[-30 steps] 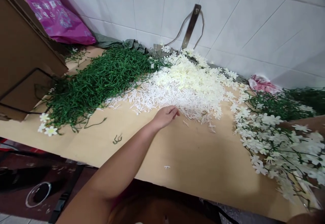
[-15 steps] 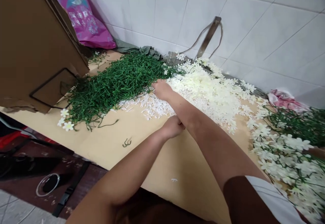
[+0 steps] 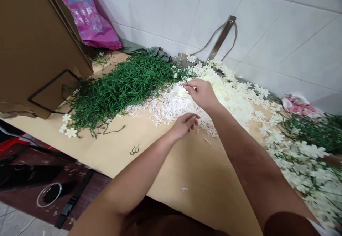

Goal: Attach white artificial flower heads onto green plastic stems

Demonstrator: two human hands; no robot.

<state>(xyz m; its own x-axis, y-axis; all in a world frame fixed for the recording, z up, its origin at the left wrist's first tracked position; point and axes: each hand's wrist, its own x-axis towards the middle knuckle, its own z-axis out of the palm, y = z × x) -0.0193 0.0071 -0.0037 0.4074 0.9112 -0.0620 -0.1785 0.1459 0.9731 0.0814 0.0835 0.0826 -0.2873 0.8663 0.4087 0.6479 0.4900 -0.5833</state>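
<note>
My right hand (image 3: 201, 92) is above the white pile with thumb and fingers pinched together. A thin dark green stem (image 3: 184, 83) shows at its fingertips. Lower and nearer to me, my left hand (image 3: 185, 126) has its fingers curled inward; what they hold, if anything, is hidden. A heap of green plastic stems (image 3: 128, 82) lies to the left of both hands. Small white sticks (image 3: 167, 106) are spread around the left hand's far side. Behind and right of my right hand lie piled cream-white artificial flower heads (image 3: 232, 93).
A cardboard box (image 3: 34, 47) stands at the left, with a purple bag (image 3: 97, 29) behind it. Assembled white flowers on stems (image 3: 307, 164) lie at the right. A metal strip (image 3: 223, 38) with a cord leans against the tiled wall. Stray stem pieces (image 3: 135, 150) lie on the tabletop (image 3: 160, 172).
My right hand has moved right from the edge of the green heap, now with a stem at its fingertips. My left hand has risen slightly, its fingers turned more into view.
</note>
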